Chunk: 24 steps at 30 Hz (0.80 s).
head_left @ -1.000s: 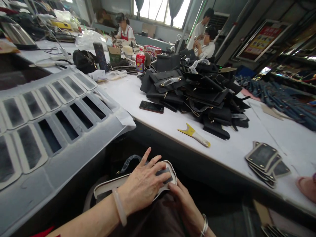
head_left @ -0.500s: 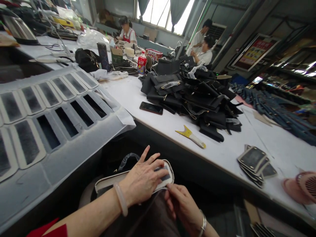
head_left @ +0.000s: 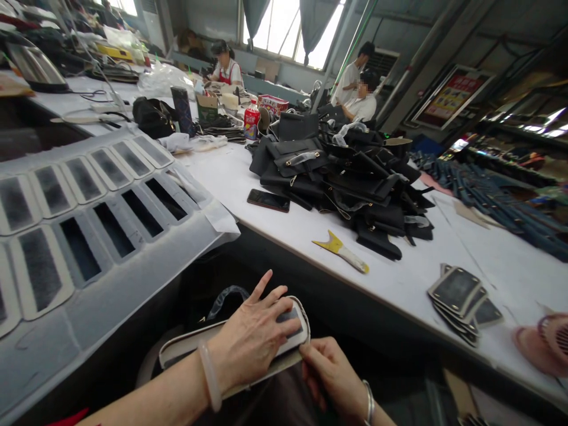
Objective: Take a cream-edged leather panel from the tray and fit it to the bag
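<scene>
At the lower centre of the frame, the person's left hand (head_left: pixel 251 334) lies open, fingers spread, over a pale-rimmed piece (head_left: pixel 190 341) held low in front of the worktop (head_left: pixel 213 171). The right hand (head_left: pixel 331 367) is closed, thumb and finger pinching the edge of that piece at its rounded end. The step in hand looks like aligning or pressing that border while the left hand steadies the panel. Going on along the curve would call for small, even pinches, with the left hand's pressure kept light so that nothing skews. A clear-wrapped loop (head_left: pixel 226 294) stands just behind the piece. Farther out, a yellow-headed tool (head_left: pixel 344 253) and a phone (head_left: pixel 268 200) lie near a heap of black pieces (head_left: pixel 368 177); at right is a stack of dark panels (head_left: pixel 459 293), at left a grey sheet (head_left: pixel 133 260) bearing rows of pale-bordered panels.
</scene>
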Tool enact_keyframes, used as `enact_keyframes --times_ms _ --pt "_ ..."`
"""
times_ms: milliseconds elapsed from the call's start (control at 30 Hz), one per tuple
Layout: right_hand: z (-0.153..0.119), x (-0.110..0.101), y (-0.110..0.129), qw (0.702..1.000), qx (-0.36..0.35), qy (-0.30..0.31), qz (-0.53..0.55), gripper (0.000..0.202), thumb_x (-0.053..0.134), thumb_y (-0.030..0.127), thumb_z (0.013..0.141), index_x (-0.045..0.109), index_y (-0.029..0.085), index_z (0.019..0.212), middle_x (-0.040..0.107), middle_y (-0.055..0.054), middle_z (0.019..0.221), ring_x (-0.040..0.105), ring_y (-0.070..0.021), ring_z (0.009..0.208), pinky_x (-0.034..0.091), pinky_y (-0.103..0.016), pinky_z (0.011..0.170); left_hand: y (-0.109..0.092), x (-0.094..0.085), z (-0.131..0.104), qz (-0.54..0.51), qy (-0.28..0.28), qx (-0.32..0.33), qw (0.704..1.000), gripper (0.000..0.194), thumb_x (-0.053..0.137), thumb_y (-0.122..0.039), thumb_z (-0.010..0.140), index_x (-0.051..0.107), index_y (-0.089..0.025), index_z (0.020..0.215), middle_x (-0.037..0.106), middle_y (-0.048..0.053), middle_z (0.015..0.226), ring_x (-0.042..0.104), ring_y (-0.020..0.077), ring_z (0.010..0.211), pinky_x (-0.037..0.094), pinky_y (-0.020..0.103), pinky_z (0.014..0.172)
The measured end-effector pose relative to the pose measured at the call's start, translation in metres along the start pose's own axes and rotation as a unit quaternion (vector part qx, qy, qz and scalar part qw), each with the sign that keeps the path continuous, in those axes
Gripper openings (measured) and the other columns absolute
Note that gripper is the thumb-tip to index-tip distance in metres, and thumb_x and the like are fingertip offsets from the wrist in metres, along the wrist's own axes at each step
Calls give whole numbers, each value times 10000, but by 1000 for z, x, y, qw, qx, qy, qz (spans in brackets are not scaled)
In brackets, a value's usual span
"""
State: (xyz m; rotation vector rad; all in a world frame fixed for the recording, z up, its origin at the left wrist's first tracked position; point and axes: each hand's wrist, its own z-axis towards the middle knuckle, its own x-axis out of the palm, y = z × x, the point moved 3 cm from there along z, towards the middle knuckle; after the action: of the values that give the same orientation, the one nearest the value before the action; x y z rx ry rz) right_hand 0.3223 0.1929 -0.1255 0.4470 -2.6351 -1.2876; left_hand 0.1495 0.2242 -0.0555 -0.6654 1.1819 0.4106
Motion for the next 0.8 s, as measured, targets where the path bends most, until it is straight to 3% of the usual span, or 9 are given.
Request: enact_keyframes --times_ms 267,600,800 --pt "3 -5 -4 1000 -3 -6 7 623 616 763 664 530 164 516 470 4 356 363 -71 271 270 -182 298 0 4 2 -11 27 14 999 230 501 -300 952 555 -351 1169 503 35 1271 339 247 1382 -6 553 1198" --pt "0 5 -9 981 -63 -10 182 653 609 796 697 586 145 670 526 -7 487 444 -95 395 377 -207 390 2 2 1 -22 58 -8 998 317 493 -282 954 522 -411 1242 461 12 1335 285 247 1417 -43 559 1194" --pt "5 -7 -5 995 -63 -76 -16 678 490 844 735 502 182 589 431 20 411 347 -88 334 240 -222 354 2 3 0 -26 55 -16 998 388 437 -279 983 448 -459 1327 470 -6 1332 290 228 1419 -50 543 1198"
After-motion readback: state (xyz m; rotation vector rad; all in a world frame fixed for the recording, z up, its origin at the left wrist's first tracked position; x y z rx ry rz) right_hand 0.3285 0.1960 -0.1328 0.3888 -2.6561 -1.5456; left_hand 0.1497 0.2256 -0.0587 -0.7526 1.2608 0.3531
